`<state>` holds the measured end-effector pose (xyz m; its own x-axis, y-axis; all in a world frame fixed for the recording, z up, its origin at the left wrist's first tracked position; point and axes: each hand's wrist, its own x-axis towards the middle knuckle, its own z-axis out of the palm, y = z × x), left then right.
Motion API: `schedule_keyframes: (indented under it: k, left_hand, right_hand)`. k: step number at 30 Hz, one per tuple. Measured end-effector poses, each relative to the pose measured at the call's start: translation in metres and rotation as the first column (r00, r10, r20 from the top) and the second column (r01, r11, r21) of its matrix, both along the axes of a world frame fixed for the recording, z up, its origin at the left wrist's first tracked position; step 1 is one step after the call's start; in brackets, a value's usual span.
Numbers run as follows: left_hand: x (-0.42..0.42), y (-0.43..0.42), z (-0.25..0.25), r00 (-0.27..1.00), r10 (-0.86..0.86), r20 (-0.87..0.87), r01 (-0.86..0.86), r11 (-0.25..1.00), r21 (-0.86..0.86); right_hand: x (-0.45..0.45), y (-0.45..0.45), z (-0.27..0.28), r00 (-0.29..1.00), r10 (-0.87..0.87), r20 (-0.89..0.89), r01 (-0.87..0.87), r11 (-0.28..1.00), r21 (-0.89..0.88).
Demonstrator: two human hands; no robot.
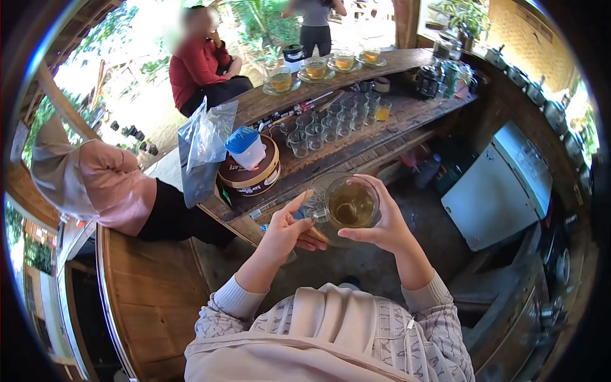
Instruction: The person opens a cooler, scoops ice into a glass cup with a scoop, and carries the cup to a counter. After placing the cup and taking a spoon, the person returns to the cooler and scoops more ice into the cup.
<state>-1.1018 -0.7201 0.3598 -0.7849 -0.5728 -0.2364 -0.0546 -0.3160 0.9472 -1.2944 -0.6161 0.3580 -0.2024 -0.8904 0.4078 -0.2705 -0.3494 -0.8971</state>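
Note:
A clear glass cup [354, 202] of yellow-green tea is held out in front of my chest. My right hand [389, 223] curves round its right side, thumb along the near edge. A clear glass saucer [314, 202] shows beneath and left of the cup. My left hand [289, 232] grips the saucer's left edge, its thumb on top and close to the cup's handle. Whether the cup rests fully on the saucer cannot be made out. Something pale, perhaps a tea bag, shows in the tea.
Several filled cups on saucers [280, 81] line the raised counter ledge. Below are rows of empty glasses [314, 135], a brown round tub [251, 172] and a blue-lidded container [245, 148]. A person in pink [114, 181] leans at left; others are outside. A white cabinet [496, 184] stands right.

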Motion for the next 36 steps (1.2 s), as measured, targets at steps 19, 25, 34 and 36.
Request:
schedule_keyframes:
  k: [19,25,34,36]
  left_hand:
    - [-0.036,-0.062,0.031,0.912,0.408,-0.050,-0.406,0.912,0.055]
    - [-0.018,-0.125,0.051,0.859,0.507,-0.070,-0.507,0.861,0.016]
    - [-0.010,-0.244,0.065,0.860,0.505,-0.070,-0.499,0.862,0.094]
    - [-0.015,-0.267,0.063,0.851,0.521,-0.063,-0.515,0.852,0.089]
  right_hand:
    - [-0.067,-0.161,0.037,0.904,0.406,-0.130,-0.414,0.909,-0.037]
    - [-0.046,-0.239,0.052,0.865,0.497,-0.064,-0.501,0.860,-0.099]
    - [-0.046,-0.361,0.071,0.857,0.445,-0.259,-0.475,0.878,-0.064]
    - [-0.051,-0.384,0.078,0.848,0.444,-0.290,-0.466,0.885,-0.010]
